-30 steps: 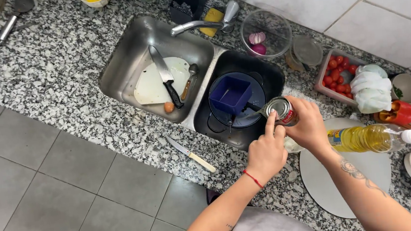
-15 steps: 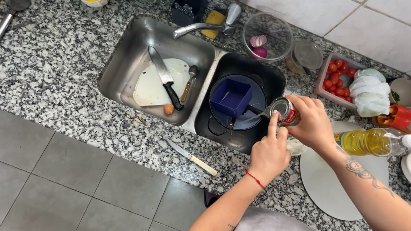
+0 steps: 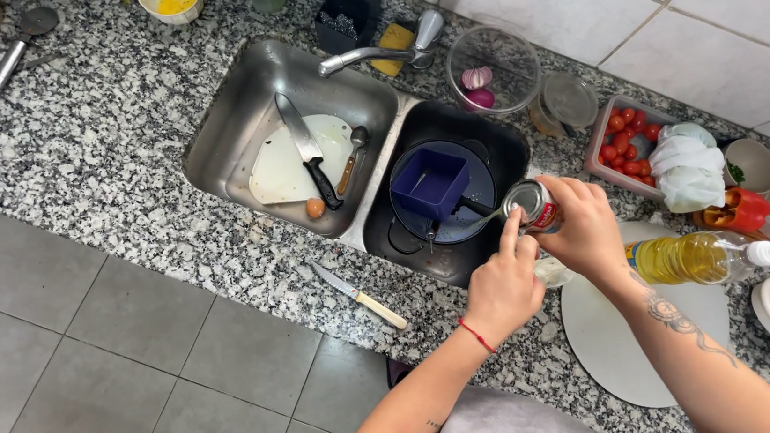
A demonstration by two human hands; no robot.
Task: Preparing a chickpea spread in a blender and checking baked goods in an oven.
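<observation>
Since a second ago the can (image 3: 532,205) has tipped further over the right basin, liquid streaming out. Right hand (image 3: 582,226) grips it; left hand (image 3: 503,285) presses one finger on its lid. Two knives, one oil bottle (image 3: 690,258).

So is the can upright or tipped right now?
Tipped. The can lies on its side over the right sink basin, held by the right hand, with the left hand's finger on its lid.

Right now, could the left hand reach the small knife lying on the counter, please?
Probably yes: the left hand only rests a finger on the can, and the bare granite counter between it and the small knife holds nothing.
</observation>
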